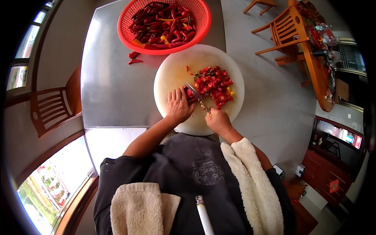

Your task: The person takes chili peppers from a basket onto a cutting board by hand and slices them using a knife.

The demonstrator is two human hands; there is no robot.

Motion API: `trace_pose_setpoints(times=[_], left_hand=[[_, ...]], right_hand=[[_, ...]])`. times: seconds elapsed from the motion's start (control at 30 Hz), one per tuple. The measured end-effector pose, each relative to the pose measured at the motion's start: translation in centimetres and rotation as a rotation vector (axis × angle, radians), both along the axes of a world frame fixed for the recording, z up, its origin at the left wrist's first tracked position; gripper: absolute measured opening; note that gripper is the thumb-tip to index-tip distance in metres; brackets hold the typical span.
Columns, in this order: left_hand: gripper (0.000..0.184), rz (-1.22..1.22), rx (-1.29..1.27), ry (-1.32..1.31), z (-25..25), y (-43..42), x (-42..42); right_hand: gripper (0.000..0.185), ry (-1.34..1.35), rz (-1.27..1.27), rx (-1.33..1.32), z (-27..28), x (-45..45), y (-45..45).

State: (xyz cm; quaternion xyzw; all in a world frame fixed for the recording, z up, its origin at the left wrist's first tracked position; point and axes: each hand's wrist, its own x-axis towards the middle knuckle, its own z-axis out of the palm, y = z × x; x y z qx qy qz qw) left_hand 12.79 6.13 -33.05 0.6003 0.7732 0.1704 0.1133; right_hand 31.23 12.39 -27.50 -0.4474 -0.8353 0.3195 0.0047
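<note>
On the round white cutting board [168, 74], my left hand [179, 105] presses down with its fingers close together, pinning red chili peppers [190, 95] beside the blade. My right hand [219, 121] is closed around the handle of a knife [197, 96]. The blade slants up and left from that hand, with seeds and small bits on it. A heap of chopped red chilies [213, 84] lies just right of the blade, with a few yellow pieces at its right side. The tips under my left fingers are hidden.
A red plastic colander [203, 39] full of whole chilies stands beyond the board on the metal table [117, 90]. Loose chilies [135, 61] lie beside it. Wooden chairs [288, 29] are right, another chair [53, 109] left. A cigarette [204, 217] juts in from the bottom.
</note>
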Motion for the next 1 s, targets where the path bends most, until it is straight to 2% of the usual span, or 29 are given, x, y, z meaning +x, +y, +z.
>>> trace_pose_setpoints(times=[0.47, 0.83, 1.0], left_hand=[[0.074, -0.070, -0.069, -0.075, -0.5, 0.1, -0.5], [0.073, -0.076, -0.060, -0.010, -0.8, 0.1, -0.3], [0.073, -0.080, -0.045, -0.003, -1.1, 0.1, -0.1]], right_hand=[[0.014, -0.162, 0.050, 0.010, 1.1, -1.0, -0.8], [0.017, -0.268, 0.037, -0.089, 1.0, -1.6, 0.0], [0.018, -0.261, 0.021, -0.058, -2.9, -3.4, 0.8]])
